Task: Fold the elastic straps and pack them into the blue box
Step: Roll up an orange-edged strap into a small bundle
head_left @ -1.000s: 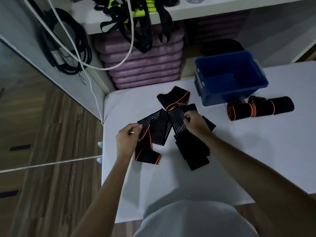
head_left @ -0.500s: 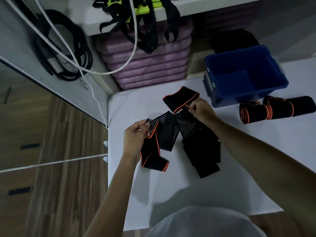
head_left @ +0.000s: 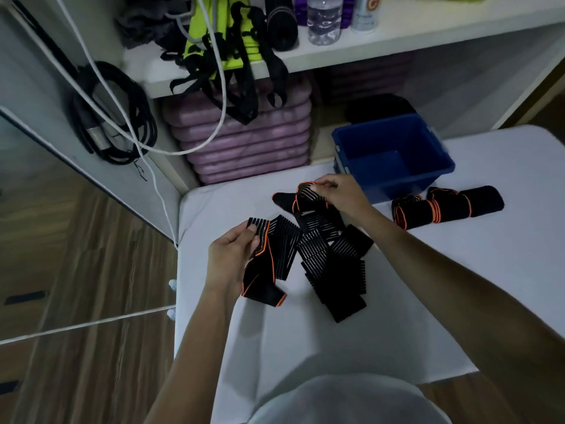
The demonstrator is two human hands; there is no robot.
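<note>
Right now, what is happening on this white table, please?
A person is sorting a loose pile of black elastic straps on the white table. The left hand pinches one end of a strap, and the right hand grips a folded end at the far side of the pile. Two rolled straps lie beside the blue box, in which no strap is visible.

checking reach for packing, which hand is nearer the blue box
Right. The right hand pinches the far end of the strap just in front of the blue box, near its left corner. The left hand holds the strap's near end, farther back and left.
</note>
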